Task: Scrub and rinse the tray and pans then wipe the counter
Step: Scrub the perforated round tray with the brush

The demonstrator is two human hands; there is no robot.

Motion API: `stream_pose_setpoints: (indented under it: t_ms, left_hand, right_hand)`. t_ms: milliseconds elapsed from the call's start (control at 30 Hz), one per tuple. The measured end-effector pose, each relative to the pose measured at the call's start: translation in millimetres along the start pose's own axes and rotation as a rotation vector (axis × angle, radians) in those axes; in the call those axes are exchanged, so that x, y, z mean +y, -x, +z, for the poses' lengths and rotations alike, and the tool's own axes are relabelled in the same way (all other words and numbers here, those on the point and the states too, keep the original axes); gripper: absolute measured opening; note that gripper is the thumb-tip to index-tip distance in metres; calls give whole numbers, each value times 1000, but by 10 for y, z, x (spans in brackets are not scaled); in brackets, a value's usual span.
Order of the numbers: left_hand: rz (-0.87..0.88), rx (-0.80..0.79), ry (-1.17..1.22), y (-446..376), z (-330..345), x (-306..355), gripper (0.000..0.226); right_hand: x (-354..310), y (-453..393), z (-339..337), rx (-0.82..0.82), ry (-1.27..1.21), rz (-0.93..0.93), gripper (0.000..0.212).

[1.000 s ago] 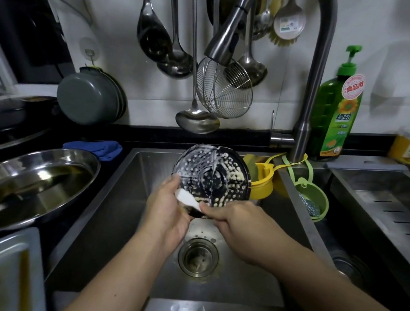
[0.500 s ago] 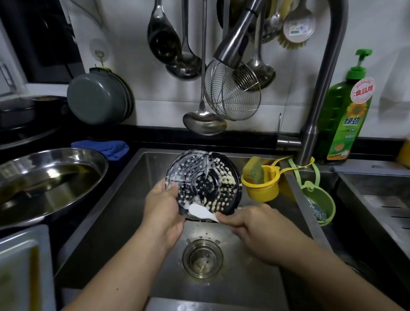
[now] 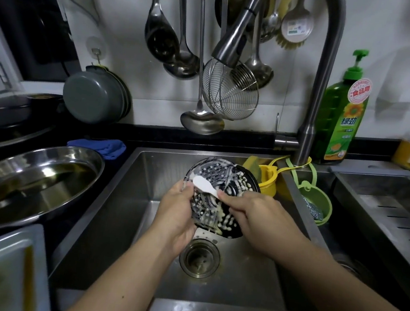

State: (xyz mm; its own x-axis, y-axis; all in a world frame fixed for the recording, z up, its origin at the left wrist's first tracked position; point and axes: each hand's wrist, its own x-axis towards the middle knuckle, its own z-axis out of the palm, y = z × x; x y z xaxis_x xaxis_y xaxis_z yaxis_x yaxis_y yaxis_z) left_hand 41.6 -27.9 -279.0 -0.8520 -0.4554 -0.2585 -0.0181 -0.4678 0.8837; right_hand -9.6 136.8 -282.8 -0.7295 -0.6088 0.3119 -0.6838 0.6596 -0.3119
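Two hands over the sink (image 3: 128, 198), and both are busy. Left hand (image 3: 176, 213) has its fingers curled round the left edge of the round perforated tray (image 3: 231, 183), gripping it so the disc stands tilted above the drain (image 3: 199, 258), foam and pale residue streaked across its dark face. Right hand (image 3: 255, 219) comes in from the right side, fingers folded together and pinching the handle of a small white brush (image 3: 204, 184); the brush head lies against the upper left part of the tray, just beside the left thumb. How far the right thumb wraps is hidden behind the knuckles.

Behind the tray, a yellow cup (image 3: 267, 179) hangs at the sink's back right corner, a green basket (image 3: 316, 205) beside it on the divider. The faucet (image 3: 314, 91) arches overhead with its spout pointing down toward the tray. On the worktop's left side sits a steel pan (image 3: 26, 182), with a blue cloth (image 3: 103, 146) at the back edge near the sink's left corner, and a green soap bottle (image 3: 343, 114) stands at the back right.
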Motion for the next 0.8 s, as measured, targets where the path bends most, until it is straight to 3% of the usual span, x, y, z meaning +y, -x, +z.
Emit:
stream_pose_setpoints:
  t_ms: [167, 333, 467, 633, 800]
  left_hand:
    - [57, 87, 111, -78, -88, 81, 25]
    - [62, 33, 36, 8, 0, 17, 27]
    - [109, 44, 77, 2, -37, 38, 24]
    - [178, 29, 93, 56, 46, 33, 19]
    - [257, 31, 30, 91, 124, -30, 19]
  right_hand:
    - [-129, 124, 19, -214, -103, -59, 41]
    - [-17, -2, -45, 15, 5, 128, 46]
    - [-314, 180, 42, -176, -6, 126, 54]
    - [-354, 96, 185, -103, 69, 170, 70]
    - [-463, 118, 176, -177, 8, 168, 64]
